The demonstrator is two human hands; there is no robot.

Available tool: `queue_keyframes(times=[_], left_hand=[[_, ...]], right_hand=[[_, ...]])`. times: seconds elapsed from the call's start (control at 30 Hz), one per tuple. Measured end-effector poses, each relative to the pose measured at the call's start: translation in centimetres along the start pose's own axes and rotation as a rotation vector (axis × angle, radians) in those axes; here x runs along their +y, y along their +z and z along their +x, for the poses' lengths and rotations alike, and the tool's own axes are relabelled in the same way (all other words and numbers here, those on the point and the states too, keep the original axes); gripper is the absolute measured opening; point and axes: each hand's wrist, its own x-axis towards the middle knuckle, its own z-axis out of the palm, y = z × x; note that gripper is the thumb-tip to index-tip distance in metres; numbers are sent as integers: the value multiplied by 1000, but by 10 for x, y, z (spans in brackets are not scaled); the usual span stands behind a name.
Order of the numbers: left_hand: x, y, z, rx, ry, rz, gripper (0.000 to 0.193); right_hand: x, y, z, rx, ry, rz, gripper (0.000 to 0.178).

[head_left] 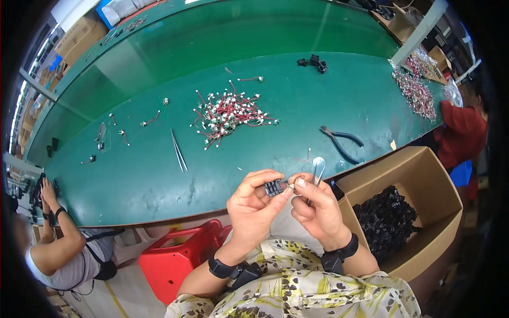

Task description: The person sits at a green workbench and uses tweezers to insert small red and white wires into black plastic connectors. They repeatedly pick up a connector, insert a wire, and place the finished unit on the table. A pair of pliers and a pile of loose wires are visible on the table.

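In front of my body, over the table's near edge, both hands come together. My left hand [255,204] grips a small black ribbed plastic part [274,187] between thumb and fingers. Pinched in my right hand [322,209], against the end of that part, is a small pale connector [291,186], mostly hidden by the fingertips. A shiny metal tool [318,168] with a broad rounded end also sticks up from my right hand's fingers; its lower part is hidden. Beyond the hands lies a pile of red-wired white connectors [228,115].
Blue-handled cutting pliers [342,143] and tweezers [179,151] lie on the green table [138,180]. A cardboard box [432,183] of black parts stands at my right, a red stool [177,254] at my left. Co-workers sit at both ends; black parts [315,63] lie farther back.
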Motion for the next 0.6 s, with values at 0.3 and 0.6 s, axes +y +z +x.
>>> queue_keyframes(times=[0.3,0.6], left_hand=[[4,-11,0,-150,56,345,36],[-5,-11,2,-166,-49,247,37]], right_hand=[[-26,-15,-7,-16,-249,-853,15],[-31,-38,-3,-76,142,-209,13]])
